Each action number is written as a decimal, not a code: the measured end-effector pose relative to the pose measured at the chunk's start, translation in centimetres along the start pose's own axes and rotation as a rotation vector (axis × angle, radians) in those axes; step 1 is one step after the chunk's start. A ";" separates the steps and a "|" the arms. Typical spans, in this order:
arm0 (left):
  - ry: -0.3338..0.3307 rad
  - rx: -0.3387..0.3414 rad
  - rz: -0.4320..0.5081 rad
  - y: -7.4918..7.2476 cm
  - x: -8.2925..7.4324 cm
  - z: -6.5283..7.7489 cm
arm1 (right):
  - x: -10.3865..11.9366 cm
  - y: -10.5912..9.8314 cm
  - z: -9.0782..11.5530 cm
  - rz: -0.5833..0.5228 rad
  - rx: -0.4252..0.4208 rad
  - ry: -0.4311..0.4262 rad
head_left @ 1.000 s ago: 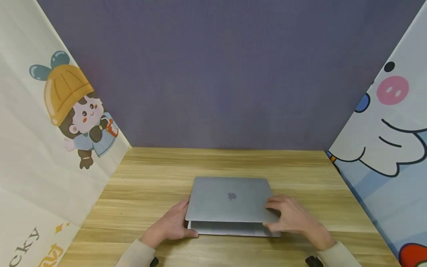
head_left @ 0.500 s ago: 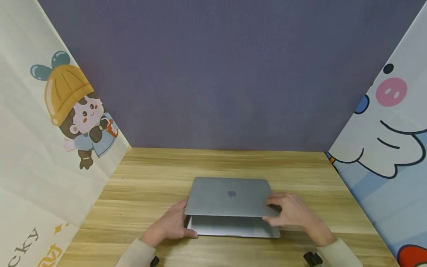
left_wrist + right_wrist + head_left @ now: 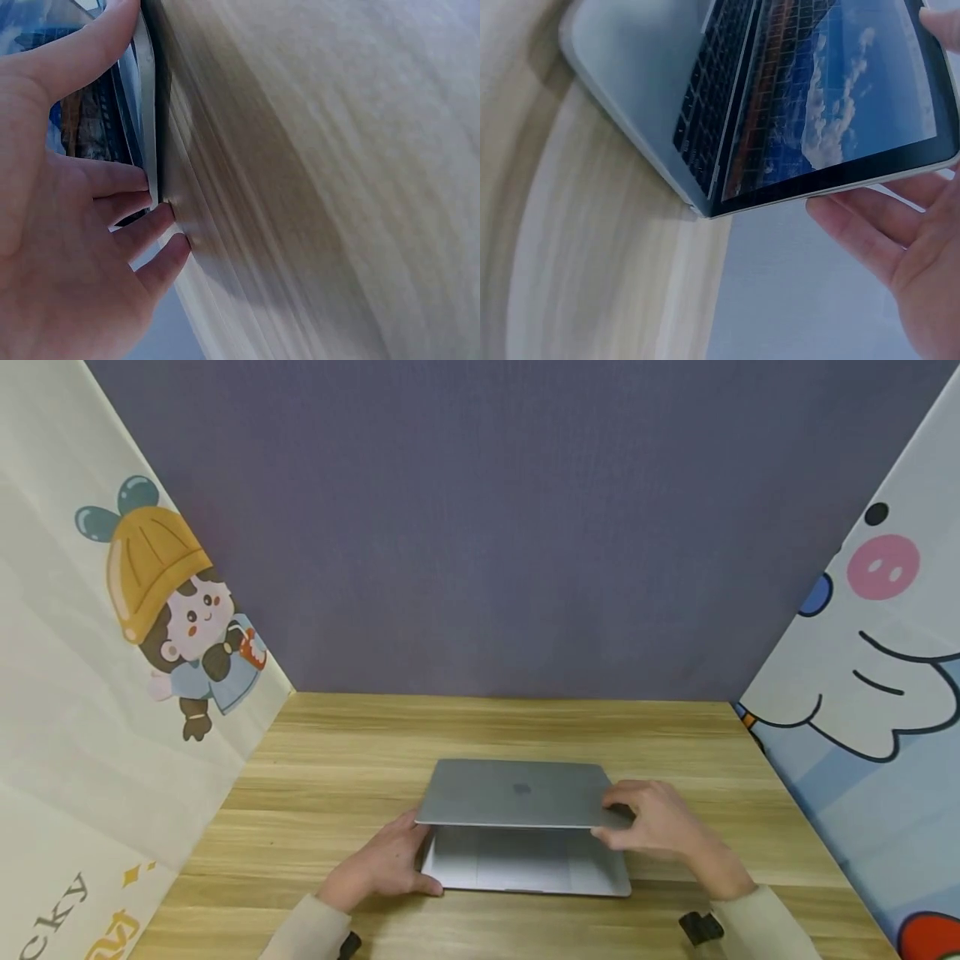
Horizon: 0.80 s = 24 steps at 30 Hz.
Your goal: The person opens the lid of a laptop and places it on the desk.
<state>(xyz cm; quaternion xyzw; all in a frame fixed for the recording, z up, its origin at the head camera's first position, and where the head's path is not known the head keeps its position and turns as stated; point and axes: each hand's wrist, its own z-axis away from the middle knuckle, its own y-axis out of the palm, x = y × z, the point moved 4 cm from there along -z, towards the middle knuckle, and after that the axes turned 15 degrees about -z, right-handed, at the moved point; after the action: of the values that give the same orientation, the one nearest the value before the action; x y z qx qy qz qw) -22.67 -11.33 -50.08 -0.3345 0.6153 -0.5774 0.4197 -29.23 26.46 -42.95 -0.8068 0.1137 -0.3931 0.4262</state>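
A grey laptop (image 3: 517, 793) with an apple logo on its lid lies partly open, its front facing the person. The left hand (image 3: 384, 864) holds the base (image 3: 525, 864) at its left side, thumb at the front left corner, fingertips against the side edge. Up at the lid's right front corner, the right hand (image 3: 663, 827) pinches the edge between thumb and fingers. The right wrist view shows the lit screen (image 3: 874, 90) with blue sky and clouds, and the dark keyboard (image 3: 705, 105). From the head view the screen is hidden behind the lid.
The laptop stands on a wood-grain table (image 3: 360, 735). A dark grey-blue panel (image 3: 480, 527) rises at the back. Printed side panels flank the table: a cartoon child figure (image 3: 198, 618) on the left, a pig-snouted character (image 3: 885, 568) on the right.
The laptop's lid has swung up, widening the gap above the base. The right hand has risen with the lid's corner. The left hand has stayed almost in place.
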 end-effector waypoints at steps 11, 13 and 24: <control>-0.038 0.089 0.018 0.2 -0.1 -0.2 | 0.2 -1.1 -1.0 0.010 -0.025 0.061; -0.046 0.093 0.023 0.3 -0.2 -0.2 | 0.2 -1.3 -1.1 0.010 -0.028 0.071; -0.054 0.093 0.008 0.1 -0.4 -0.4 | 0.2 -2.2 -2.2 0.033 -0.061 0.030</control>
<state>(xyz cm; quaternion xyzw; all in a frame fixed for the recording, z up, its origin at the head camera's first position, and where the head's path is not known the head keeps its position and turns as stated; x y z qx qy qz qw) -22.84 -10.75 -50.11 -0.3275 0.5776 -0.5947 0.4533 -31.06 26.41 -40.41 -0.8115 0.1452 -0.3943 0.4061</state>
